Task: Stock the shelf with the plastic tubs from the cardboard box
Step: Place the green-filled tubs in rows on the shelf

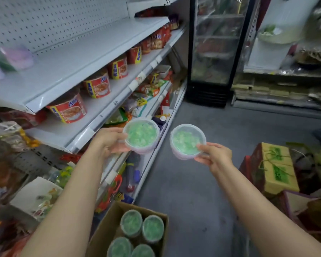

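Left hand [109, 140]: closed on a clear plastic tub [141, 135] with green contents — thumb over the lid's near rim, fingers underneath, held level in front of the shelf edge.

Right hand [214, 154]: closed on a second tub [187, 141] of the same kind, thumb on the lid, fingers wrapped under the base; held above the grey floor [202, 182], apart from the left tub.

Cardboard box [107, 229]: open on the floor at bottom centre, beside the shelving's foot; four lidded green tubs [143, 234] visible inside, packed touching one another.

Top shelf [78, 58]: white metal with pegboard backing, mostly bare; blurred pinkish-purple tubs [15, 58] at its far left, possibly the same product in another colour.

Middle shelf [107, 101]: row of red instant-noodle cups [98, 86] with yellow and blue panels; printed characters too smeared to read, apart from a "10" on one far packet.

Shelf-edge strip: small handwritten mark, unreadable.

Lower shelves [152, 101]: mixed packets in red, green and yellow — no legible brand.

Glass-door fridge [215, 52]: black frame, standing at the aisle's end, contents blurred.

Right side: yellowish carton [276, 167] tied with string, bearing green printed patches; wording not readable.
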